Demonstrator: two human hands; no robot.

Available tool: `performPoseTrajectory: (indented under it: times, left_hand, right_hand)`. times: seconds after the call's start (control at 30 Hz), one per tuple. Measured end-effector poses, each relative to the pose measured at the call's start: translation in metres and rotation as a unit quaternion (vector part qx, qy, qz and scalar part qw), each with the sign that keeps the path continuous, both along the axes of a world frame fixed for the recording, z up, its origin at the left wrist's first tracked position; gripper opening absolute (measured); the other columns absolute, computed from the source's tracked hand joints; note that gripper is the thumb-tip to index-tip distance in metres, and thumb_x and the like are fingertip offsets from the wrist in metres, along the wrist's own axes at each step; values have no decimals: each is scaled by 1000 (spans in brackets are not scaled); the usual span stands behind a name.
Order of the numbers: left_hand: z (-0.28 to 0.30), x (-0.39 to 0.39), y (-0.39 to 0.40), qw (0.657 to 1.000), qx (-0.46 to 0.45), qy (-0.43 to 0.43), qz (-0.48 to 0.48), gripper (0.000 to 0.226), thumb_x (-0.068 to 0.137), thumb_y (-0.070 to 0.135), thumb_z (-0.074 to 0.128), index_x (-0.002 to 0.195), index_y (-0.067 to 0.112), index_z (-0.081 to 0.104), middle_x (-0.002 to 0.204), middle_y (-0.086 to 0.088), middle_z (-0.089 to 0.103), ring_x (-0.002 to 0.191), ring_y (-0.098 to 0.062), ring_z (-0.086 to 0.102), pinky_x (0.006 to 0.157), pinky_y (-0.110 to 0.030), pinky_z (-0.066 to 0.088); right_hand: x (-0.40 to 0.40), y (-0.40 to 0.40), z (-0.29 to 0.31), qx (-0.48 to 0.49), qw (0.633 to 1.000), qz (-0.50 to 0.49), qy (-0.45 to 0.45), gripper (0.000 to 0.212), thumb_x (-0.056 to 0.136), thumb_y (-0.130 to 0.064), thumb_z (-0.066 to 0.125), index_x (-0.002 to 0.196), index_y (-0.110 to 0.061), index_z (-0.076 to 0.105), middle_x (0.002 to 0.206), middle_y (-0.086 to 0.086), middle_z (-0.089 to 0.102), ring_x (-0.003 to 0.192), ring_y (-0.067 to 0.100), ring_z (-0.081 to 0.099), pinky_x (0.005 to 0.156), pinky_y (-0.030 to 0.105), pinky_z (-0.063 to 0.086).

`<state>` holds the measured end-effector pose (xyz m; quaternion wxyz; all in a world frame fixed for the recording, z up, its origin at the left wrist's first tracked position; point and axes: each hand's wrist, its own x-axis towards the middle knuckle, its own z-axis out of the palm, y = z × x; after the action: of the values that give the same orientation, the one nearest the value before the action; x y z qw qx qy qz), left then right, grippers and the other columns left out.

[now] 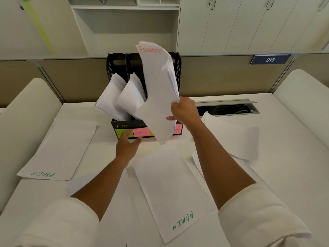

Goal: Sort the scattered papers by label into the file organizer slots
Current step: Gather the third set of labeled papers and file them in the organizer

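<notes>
At twelve o'clock on the white desk (267, 157), against the partition, a black file organizer (122, 63) is stood upright, with coloured sticky labels fixed along its front lip — a green one (119, 133) at the left and a pink one (141, 133) beside it. White sheets are already leaned in its two left slots (124, 97). A stack of papers marked FINANCE (156, 90) in red is gripped by the right hand (185, 111), fingers curled round its right edge, thumb pressed on the front; the stack is held tilted over the organizer's right side, its lower corner hanging in front of the labels. The left hand (127, 146) is laid against the organizer's base at the green label, fingers relaxed and holding nothing. Loose sheets remain scattered on the desk: one marked ADMIN (58, 148) at nine o'clock, another ADMIN sheet (170, 191) at six o'clock, and a further sheet (231, 136) at three o'clock — its label cannot be read.
</notes>
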<state>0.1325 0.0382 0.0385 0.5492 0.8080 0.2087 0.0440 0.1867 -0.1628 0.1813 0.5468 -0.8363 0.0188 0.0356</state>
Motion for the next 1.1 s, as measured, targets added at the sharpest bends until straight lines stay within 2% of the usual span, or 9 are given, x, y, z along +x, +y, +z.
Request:
performPoseTrajectory:
  times: [0.17, 0.27, 0.37, 0.47, 0.6, 0.77, 0.9, 1.03, 1.1]
  left_hand:
    - [-28, -1, -6, 978, 117, 91, -144, 66, 81, 38, 74, 139, 22, 46, 144, 0, 48, 130, -21, 45, 101, -29, 37]
    - [-42, 4, -9, 960, 169, 121, -185, 73, 82, 40, 72, 144, 20, 39, 150, -3, 41, 136, -22, 39, 110, -34, 35]
    - [-53, 11, -15, 940, 225, 144, -213, 79, 85, 44, 67, 149, 19, 30, 159, -4, 25, 145, -22, 26, 117, -44, 25]
    - [-63, 18, -21, 908, 299, 167, -243, 82, 91, 50, 56, 154, 16, 15, 163, -6, 5, 150, -22, 6, 120, -48, 12]
    - [-77, 27, -30, 883, 336, 183, -273, 86, 94, 55, 45, 155, 12, 2, 163, -9, -8, 150, -24, -7, 118, -50, 3]
    - [-93, 34, -36, 885, 330, 154, -289, 85, 95, 58, 40, 155, 13, 0, 162, -8, -11, 149, -24, -11, 118, -48, -4]
    - [-104, 38, -38, 897, 318, 126, -279, 80, 95, 58, 38, 155, 16, 6, 163, -4, -9, 149, -20, -11, 119, -44, -5]
    - [-114, 39, -36, 898, 327, 110, -274, 78, 95, 60, 35, 155, 19, 7, 163, -1, -10, 149, -19, -11, 118, -41, -6]
    - [-117, 39, -37, 898, 335, 106, -266, 79, 94, 62, 34, 155, 20, 6, 163, 0, -10, 149, -18, -11, 117, -40, -7]
  right_hand:
    - [19, 11, 8, -8, 999, -24, -22, 14, 86, -6, 44, 82, -9, 57, 95, 4, 64, 74, 29, 73, 72, 39, 60]
    - [33, 20, 5, 11, 998, -53, -22, 18, 85, -5, 42, 86, -5, 59, 88, 5, 64, 71, 28, 73, 74, 45, 60]
    - [48, 29, -1, -23, 997, -71, -35, 19, 86, -4, 42, 92, 1, 59, 92, 13, 67, 77, 31, 72, 75, 48, 59]
    - [65, 38, -8, -49, 994, -79, -51, 14, 89, -5, 44, 88, 2, 56, 96, 19, 67, 86, 36, 69, 76, 49, 57]
    - [81, 45, -21, -28, 994, -93, -51, 17, 88, -5, 43, 92, 4, 58, 94, 18, 65, 84, 37, 69, 74, 50, 58]
    - [100, 54, -43, -5, 995, -96, -39, 15, 92, -9, 42, 92, -5, 56, 94, 16, 65, 83, 33, 70, 73, 47, 59]
    - [112, 58, -65, 16, 997, -76, -11, 25, 93, -10, 42, 111, -2, 58, 102, 17, 64, 89, 34, 69, 77, 48, 59]
    - [119, 60, -86, 4, 998, -66, 5, 32, 98, -18, 38, 123, -6, 54, 96, 7, 55, 88, 30, 69, 76, 44, 60]
    - [119, 63, -94, 8, 998, -63, 15, 34, 100, -21, 36, 127, -10, 52, 98, 8, 57, 86, 27, 68, 74, 41, 61]
